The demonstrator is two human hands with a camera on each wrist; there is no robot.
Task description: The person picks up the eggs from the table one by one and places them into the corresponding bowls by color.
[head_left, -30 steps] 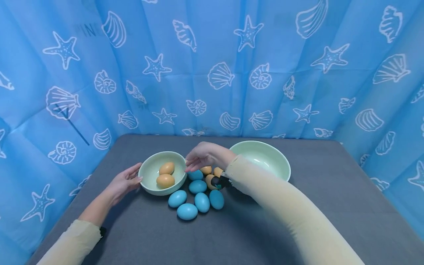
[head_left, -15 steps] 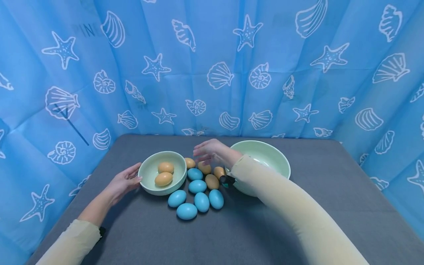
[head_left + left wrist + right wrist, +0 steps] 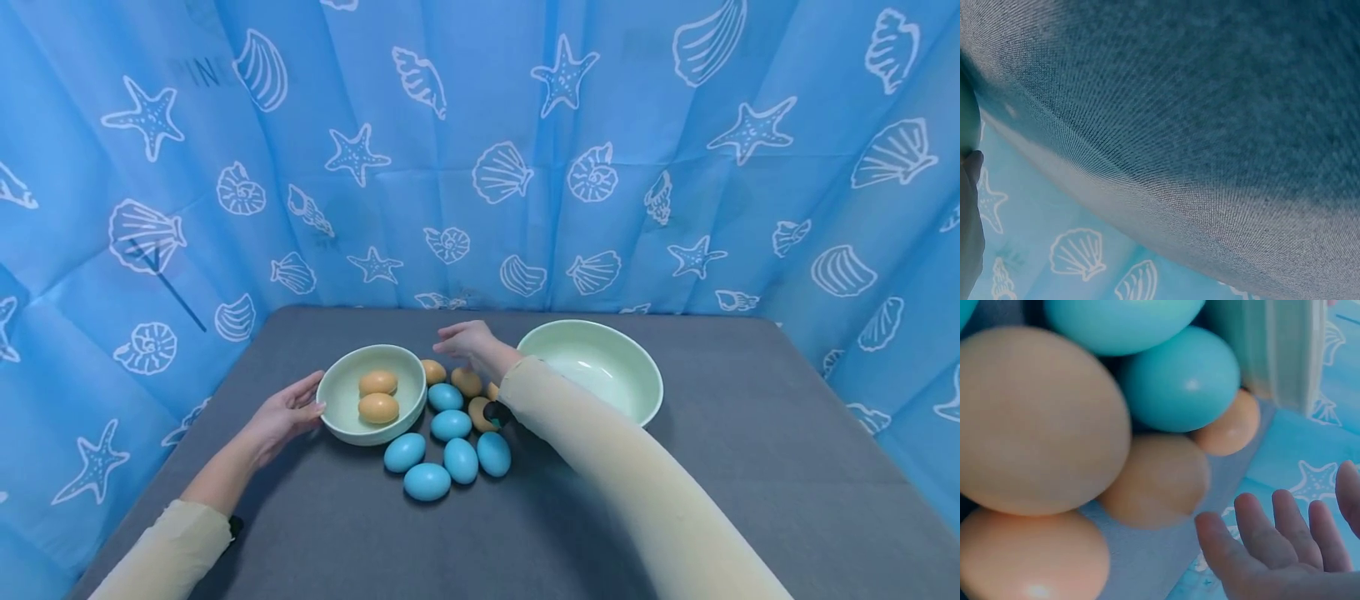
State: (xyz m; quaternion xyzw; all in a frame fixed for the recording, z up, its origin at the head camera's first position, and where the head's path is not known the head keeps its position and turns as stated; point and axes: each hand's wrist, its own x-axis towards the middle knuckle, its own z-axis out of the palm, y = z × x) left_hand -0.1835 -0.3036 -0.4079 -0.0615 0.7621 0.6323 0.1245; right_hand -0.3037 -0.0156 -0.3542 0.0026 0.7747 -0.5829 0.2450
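Observation:
In the head view my left hand [image 3: 283,418] touches the left side of a small pale green bowl [image 3: 345,429], thumb and fingers spread against its outer wall. Two light-brown eggs [image 3: 378,407] lie in this bowl. Above several brown eggs [image 3: 467,382] on the table hovers my right hand [image 3: 474,343], holding nothing. Its fingers [image 3: 1260,528] are extended and apart in the right wrist view. Close beside them lie several blue eggs [image 3: 451,425]. The left wrist view catches just a sliver of the left hand [image 3: 969,231] at the bowl.
A larger pale green bowl [image 3: 622,375] stands right of the eggs, partly hidden by the right sleeve [image 3: 600,450]. Grey cloth covers the table [image 3: 750,467]. A blue curtain [image 3: 480,100] with shell and starfish prints hangs behind it.
My right hand has moved away from the small bowl's right rim and now hangs over the brown eggs. The two eggs inside have rolled slightly. The left hand stays at the bowl.

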